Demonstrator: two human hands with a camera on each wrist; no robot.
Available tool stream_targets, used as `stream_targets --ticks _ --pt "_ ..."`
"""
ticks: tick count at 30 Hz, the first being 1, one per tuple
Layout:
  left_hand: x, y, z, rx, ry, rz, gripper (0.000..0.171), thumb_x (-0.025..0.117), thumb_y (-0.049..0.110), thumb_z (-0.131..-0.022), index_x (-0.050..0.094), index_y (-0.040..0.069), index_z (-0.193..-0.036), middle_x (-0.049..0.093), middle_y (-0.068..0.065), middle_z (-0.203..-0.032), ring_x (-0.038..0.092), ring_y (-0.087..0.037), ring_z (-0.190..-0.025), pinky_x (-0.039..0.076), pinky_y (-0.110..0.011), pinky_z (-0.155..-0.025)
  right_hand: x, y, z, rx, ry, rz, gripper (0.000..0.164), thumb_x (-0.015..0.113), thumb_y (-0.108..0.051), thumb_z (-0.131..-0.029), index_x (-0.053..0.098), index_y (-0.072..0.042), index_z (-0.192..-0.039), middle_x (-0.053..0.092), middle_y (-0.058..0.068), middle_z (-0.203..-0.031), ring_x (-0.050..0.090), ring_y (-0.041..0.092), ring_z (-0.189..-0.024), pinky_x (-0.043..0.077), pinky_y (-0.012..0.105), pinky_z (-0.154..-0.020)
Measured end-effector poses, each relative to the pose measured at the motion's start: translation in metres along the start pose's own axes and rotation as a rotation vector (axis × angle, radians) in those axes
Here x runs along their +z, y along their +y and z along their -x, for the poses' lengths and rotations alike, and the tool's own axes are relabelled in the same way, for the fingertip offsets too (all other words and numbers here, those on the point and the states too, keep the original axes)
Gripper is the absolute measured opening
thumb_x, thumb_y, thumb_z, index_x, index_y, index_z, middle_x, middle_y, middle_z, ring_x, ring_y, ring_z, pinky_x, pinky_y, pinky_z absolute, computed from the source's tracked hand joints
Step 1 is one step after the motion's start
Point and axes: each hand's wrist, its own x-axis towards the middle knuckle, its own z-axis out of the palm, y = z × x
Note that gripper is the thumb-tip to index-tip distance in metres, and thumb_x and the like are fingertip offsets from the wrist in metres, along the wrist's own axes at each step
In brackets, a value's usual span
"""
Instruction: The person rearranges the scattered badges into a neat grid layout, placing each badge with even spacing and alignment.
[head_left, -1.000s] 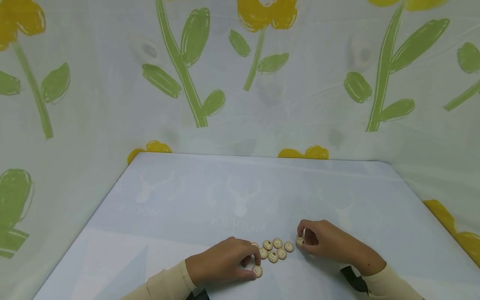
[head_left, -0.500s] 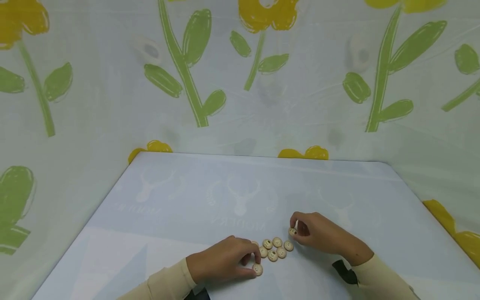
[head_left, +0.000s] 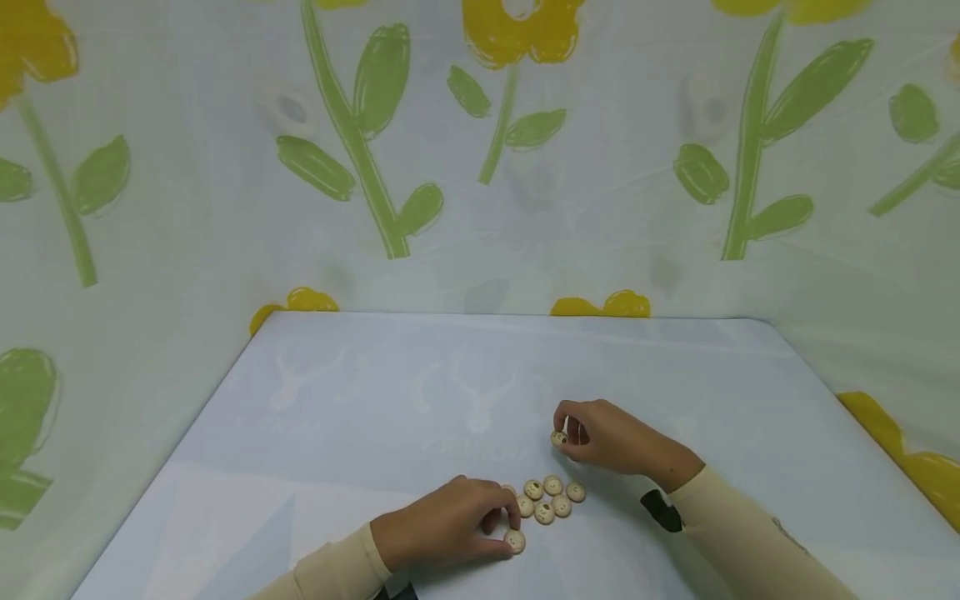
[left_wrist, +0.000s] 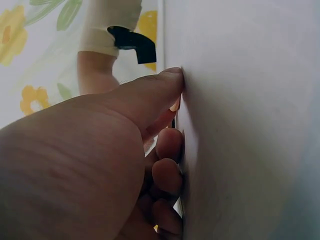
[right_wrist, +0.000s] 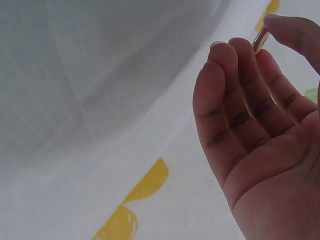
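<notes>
Several small round wooden discs (head_left: 543, 512) with printed faces lie in a tight cluster on the table. At the near left of this cluster, my left hand (head_left: 450, 523) pinches one disc (head_left: 515, 542) between thumb and forefinger, down at the table. Its fingers partly cover another disc of the group. Beyond the cluster, my right hand (head_left: 611, 437) holds a disc (head_left: 558, 439) by its edges between thumb and forefinger. The right wrist view shows that disc edge-on (right_wrist: 260, 40), above the table surface. In the left wrist view the left hand (left_wrist: 90, 155) hides most of its disc.
The pale table (head_left: 360, 400) has faint deer-head prints and straight edges. Behind it hangs a white curtain (head_left: 615, 208) with yellow flowers and green leaves. Dark straps (head_left: 662, 510) show at the sleeves.
My right hand has carried its disc left and away from me, from the right of the cluster to beyond it. The left hand has stayed in place on its disc.
</notes>
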Motion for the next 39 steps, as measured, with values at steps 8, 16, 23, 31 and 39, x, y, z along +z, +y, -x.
stream_targets --ticks 8,16,23,31,39 --pt "-0.001 -0.002 0.0 0.017 -0.013 0.053 0.013 0.074 0.03 -0.091 0.067 0.023 -0.099 0.052 0.015 -0.075 0.045 0.008 -0.067 0.041 -0.011 -0.063 0.001 0.002 -0.015 -0.023 -0.02 0.0 0.016 0.074 -0.018 -0.09 0.06 -0.018 -0.098 0.058 -0.008 -0.073 0.053 0.005 -0.065 0.047 0.022 -0.059" --pt "-0.001 -0.002 0.0 0.004 -0.011 0.086 0.013 0.075 0.028 -0.09 0.067 0.023 -0.098 0.052 0.014 -0.073 0.045 0.007 -0.066 0.042 -0.011 -0.063 0.005 0.002 -0.03 -0.023 -0.055 0.001 0.015 0.072 -0.017 -0.092 0.059 -0.017 -0.099 0.06 -0.007 -0.076 0.054 0.007 -0.068 0.047 0.022 -0.061" --pt "-0.001 -0.002 -0.001 0.002 -0.01 0.074 0.013 0.075 0.029 -0.09 0.066 0.024 -0.098 0.051 0.014 -0.073 0.045 0.008 -0.066 0.041 -0.011 -0.063 0.006 -0.002 -0.042 0.003 -0.073 0.032 0.014 0.071 -0.017 -0.092 0.059 -0.018 -0.099 0.059 -0.007 -0.074 0.054 0.007 -0.067 0.047 0.022 -0.061" --pt "0.003 -0.001 0.001 0.024 -0.008 0.083 0.013 0.075 0.026 -0.09 0.067 0.022 -0.099 0.052 0.014 -0.074 0.044 0.008 -0.067 0.041 -0.01 -0.063 0.01 -0.005 -0.047 0.029 -0.098 0.025 0.014 0.07 -0.018 -0.093 0.058 -0.018 -0.101 0.058 -0.006 -0.074 0.053 0.008 -0.068 0.046 0.024 -0.063" --pt "0.004 0.0 0.0 0.028 0.005 0.071 0.013 0.075 0.028 -0.09 0.066 0.023 -0.099 0.052 0.014 -0.075 0.044 0.009 -0.067 0.042 -0.011 -0.063 0.008 -0.006 -0.047 0.009 -0.089 0.038 0.013 0.069 -0.017 -0.093 0.058 -0.018 -0.101 0.057 -0.006 -0.07 0.05 0.007 -0.065 0.043 0.023 -0.061"
